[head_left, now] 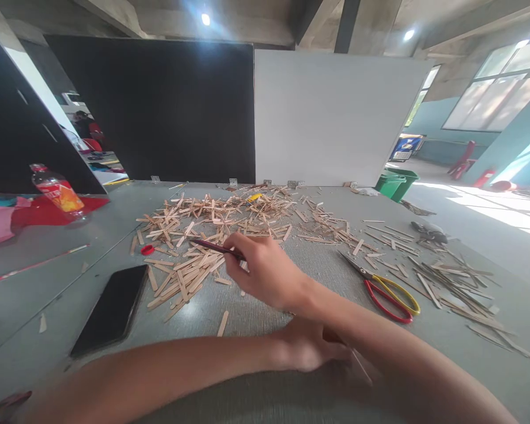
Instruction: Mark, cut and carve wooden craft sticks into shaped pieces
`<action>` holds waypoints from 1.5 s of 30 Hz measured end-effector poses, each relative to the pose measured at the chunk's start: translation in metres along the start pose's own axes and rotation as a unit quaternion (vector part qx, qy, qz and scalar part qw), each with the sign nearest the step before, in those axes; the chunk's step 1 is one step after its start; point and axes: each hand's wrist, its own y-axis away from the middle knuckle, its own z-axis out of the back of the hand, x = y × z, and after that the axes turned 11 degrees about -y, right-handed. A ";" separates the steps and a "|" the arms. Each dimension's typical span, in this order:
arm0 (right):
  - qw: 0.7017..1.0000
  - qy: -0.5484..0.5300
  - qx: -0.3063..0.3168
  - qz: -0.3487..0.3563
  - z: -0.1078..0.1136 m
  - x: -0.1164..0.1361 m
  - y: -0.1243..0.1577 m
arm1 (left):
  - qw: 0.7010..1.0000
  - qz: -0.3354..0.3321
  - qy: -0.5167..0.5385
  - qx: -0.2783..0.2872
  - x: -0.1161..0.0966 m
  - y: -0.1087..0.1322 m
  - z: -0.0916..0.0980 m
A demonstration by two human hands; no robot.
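Observation:
My right hand (265, 271) reaches forward over the grey table (92, 235), its fingers pinched round a thin dark red pencil (212, 246) that points left over a heap of wooden craft sticks (185, 277). My left hand (309, 347) lies low near the front edge, partly hidden under my right forearm. Its fingers are curled, and a thin stick (362, 368) pokes out beside them; whether they hold it is hidden.
More sticks are strewn across the back (229, 212) and right (450, 282). Red and yellow scissors (388, 291) lie to the right. A black phone (112, 309) lies at the left, a small red cap (147, 249) beyond it, a bottle (57, 191) far left. Black and white panels stand behind.

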 end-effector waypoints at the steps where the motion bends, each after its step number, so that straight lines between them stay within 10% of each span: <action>1: 1.000 0.000 -0.007 -0.003 0.005 -0.006 0.005 | 1.000 0.002 -0.024 -0.005 0.001 0.001 0.002; 6: 0.995 0.003 -0.099 -0.025 0.028 -0.042 0.045 | 0.972 -0.017 -0.202 -0.117 0.006 0.018 0.035; 12: 0.979 0.031 -0.184 -0.084 0.052 -0.066 0.100 | 0.868 -0.022 -0.445 -0.218 0.021 0.029 0.068; 22: 0.953 0.044 -0.206 -0.220 0.047 -0.078 0.154 | 0.745 -0.034 -0.639 -0.187 0.028 0.052 0.028; 45: 0.983 -0.051 -0.089 -0.149 0.036 -0.069 0.165 | 0.720 -0.008 -0.669 -0.185 0.029 0.060 0.008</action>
